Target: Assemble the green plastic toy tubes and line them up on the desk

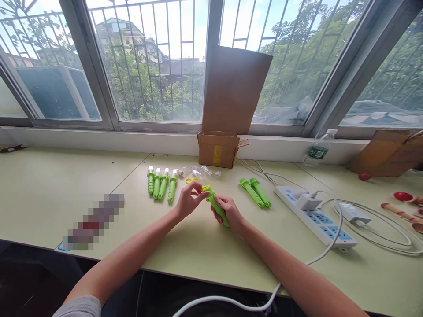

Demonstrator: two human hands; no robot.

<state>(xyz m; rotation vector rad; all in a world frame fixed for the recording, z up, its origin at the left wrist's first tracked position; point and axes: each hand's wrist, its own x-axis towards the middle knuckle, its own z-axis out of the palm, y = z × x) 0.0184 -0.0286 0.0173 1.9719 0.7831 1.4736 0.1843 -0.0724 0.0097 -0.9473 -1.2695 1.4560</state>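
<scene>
My right hand [230,213] is wrapped round a bright green plastic handle [220,211], tilted with its wider end up and to the left. At that end my left hand [189,200] pinches a yellow ring [206,188], which touches the handle's top. Just beyond my left hand lie loose yellow rings [192,180] and several small clear plastic pieces [197,172]. To the left, several green handles with white and clear tops [161,185] lie in a row. Two green handles without such tops [256,192] lie to the right.
A white power strip [315,218] with plugs and cables runs along the right side. A small cardboard box [218,149] stands by the window, and a plastic bottle [319,150] leans at the sill. Wooden and red items [403,196] lie far right. A pixelated patch covers something front left.
</scene>
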